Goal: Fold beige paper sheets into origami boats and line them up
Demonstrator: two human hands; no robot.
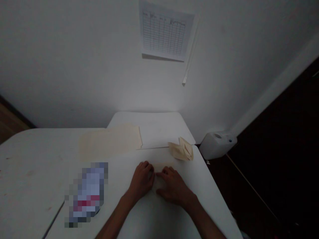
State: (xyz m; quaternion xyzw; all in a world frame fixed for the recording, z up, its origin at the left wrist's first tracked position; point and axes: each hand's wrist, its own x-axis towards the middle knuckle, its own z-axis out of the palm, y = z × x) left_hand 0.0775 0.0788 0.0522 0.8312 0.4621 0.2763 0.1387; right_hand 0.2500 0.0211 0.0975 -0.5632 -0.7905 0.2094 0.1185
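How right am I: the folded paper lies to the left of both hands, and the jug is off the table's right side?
Not quite: the folded paper lies beyond the right hand, not to the left, as the head view shows. The jug is off the right side of the table.

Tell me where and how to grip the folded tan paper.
Pinch the folded tan paper by its raised fold, probably best from above with the nearby right hand, since that fold stands up off the table.
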